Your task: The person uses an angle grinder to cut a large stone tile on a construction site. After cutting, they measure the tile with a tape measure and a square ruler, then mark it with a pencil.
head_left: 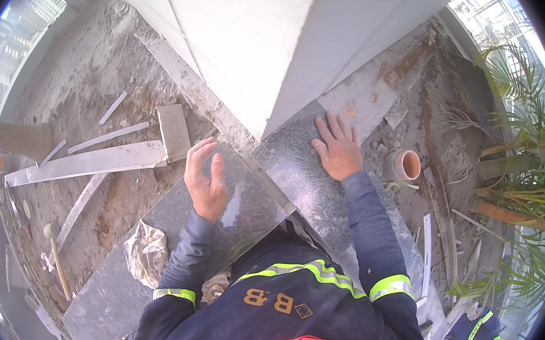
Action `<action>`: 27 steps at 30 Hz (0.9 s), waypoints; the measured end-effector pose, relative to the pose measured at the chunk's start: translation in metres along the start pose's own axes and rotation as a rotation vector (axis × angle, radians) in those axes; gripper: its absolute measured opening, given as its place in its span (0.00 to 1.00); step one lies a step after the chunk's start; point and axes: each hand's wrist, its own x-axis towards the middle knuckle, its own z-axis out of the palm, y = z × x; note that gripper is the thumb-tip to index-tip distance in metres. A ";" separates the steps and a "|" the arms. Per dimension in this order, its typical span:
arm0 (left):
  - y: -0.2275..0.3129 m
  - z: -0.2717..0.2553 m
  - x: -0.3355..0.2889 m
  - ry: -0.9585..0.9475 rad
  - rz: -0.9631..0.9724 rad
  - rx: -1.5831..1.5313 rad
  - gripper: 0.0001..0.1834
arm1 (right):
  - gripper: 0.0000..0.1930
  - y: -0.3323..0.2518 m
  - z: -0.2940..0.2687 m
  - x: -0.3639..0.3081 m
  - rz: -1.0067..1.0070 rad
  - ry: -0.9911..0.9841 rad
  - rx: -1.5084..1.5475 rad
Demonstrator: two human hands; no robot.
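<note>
Lying beneath right hand (339, 151), dark polished slab (289, 158)

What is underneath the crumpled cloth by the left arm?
A dark stone slab shows beside the crumpled cloth, which seems to lie on it. The left hand appears over the same slab. Anything directly beneath the cloth is covered and cannot be seen.

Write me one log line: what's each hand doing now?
left hand: half-curled, holding nothing | right hand: spread on dark slab | nearby: crumpled cloth, orange pipe
</note>
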 end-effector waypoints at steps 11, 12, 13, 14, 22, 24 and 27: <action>0.006 0.015 0.061 -0.030 0.123 -0.170 0.17 | 0.37 0.086 -0.050 -0.174 0.471 0.039 0.034; 0.017 0.019 0.076 0.020 0.239 -0.146 0.21 | 0.37 0.081 -0.052 -0.190 0.540 0.030 0.051; 0.033 0.024 0.094 0.071 0.353 -0.124 0.25 | 0.38 0.074 -0.054 -0.205 0.608 0.018 0.069; 0.052 0.031 0.112 0.130 0.499 -0.158 0.29 | 0.38 0.069 -0.053 -0.218 0.669 0.008 0.096; 0.127 0.070 0.189 0.163 1.043 -0.401 0.49 | 0.37 0.049 -0.054 -0.323 0.983 0.023 0.194; 0.124 0.074 0.186 0.200 1.014 -0.420 0.51 | 0.36 0.047 -0.042 -0.340 0.985 0.052 0.212; 0.122 0.071 0.185 0.184 0.996 -0.400 0.51 | 0.36 0.048 -0.039 -0.345 0.949 0.074 0.195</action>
